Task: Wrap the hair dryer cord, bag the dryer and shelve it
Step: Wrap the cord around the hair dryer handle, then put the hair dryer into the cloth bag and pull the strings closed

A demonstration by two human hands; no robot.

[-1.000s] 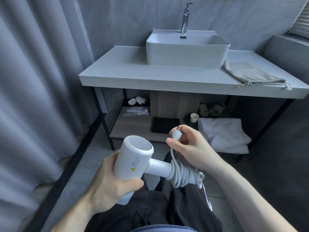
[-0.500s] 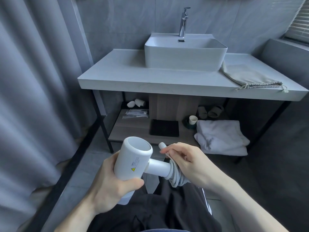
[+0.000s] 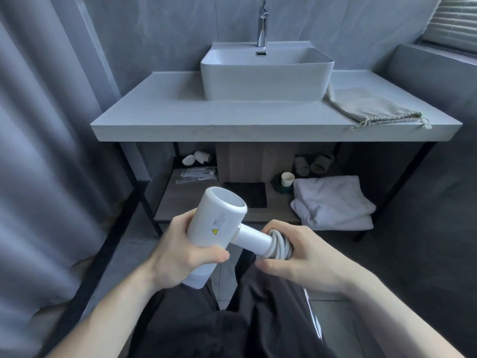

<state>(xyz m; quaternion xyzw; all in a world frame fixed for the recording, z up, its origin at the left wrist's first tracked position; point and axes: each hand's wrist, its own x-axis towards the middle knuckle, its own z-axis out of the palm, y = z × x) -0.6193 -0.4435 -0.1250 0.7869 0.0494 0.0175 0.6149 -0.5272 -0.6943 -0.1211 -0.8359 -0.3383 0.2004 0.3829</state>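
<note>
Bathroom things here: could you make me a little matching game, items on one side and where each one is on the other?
Things:
1. hair dryer
2. drawstring bag
3. folded towels
4. cord

Places:
A. lower shelf, right side
B. coiled round the dryer's handle, under the right hand
C. body gripped by the left hand
D. countertop, right of the sink

Pairs: 1-C, 2-D, 3-A, 4-B

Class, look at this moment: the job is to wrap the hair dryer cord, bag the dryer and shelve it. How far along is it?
Done: the cord looks coiled round the handle. In hand: the left hand grips the hair dryer; the right hand clasps the coils. Left: the bag lies flat on the counter, and the shelf below awaits the dryer.
</note>
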